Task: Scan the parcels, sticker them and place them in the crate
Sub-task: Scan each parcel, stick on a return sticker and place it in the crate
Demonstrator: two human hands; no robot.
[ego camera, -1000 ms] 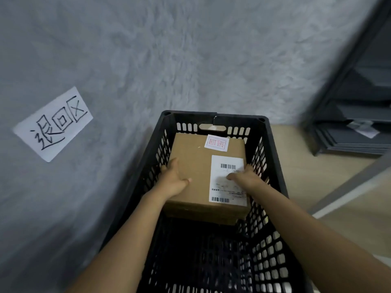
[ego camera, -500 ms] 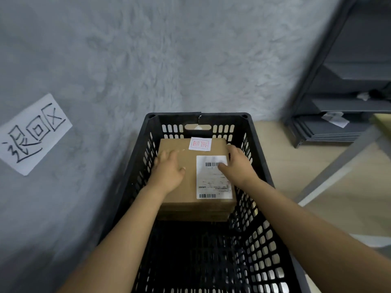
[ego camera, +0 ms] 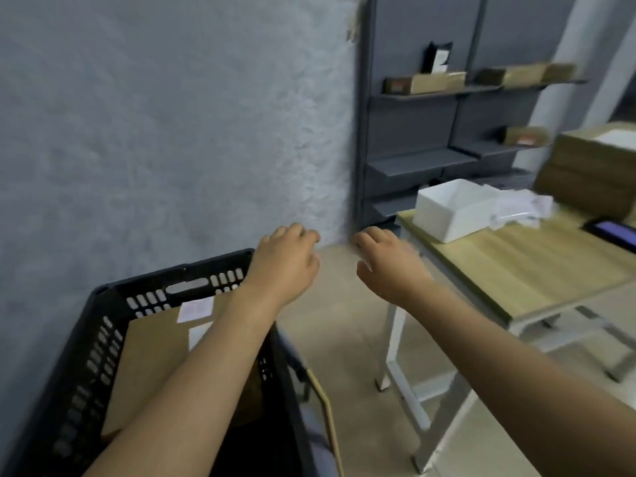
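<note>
— Down at the lower left, what sits against the grey wall?

— A black perforated plastic crate (ego camera: 103,342), and inside it lies a flat brown cardboard parcel (ego camera: 151,359). A small white sticker with red print (ego camera: 194,309) is stuck near the parcel's far edge, and the corner of a white shipping label (ego camera: 199,333) shows just beside the forearm that crosses over it.

— And the hands?

— Both are raised in the air, above the crate's far right corner and the floor beyond it. The left hand (ego camera: 284,263) holds nothing; its fingers hang loosely curled. The right hand (ego camera: 390,261) is just beside it, also holding nothing, fingers relaxed and slightly bent, a little blurred.

— What lies to the right?

— A light wooden table on white metal legs (ego camera: 523,270). On it stands an open white box (ego camera: 454,210), with loose white papers (ego camera: 519,208) next to it, a stack of brown cardboard boxes (ego camera: 592,170) behind, and a dark device with a lit screen (ego camera: 612,232) at the edge of view. Grey metal shelving (ego camera: 423,160) against the back wall carries several more cardboard boxes.
</note>
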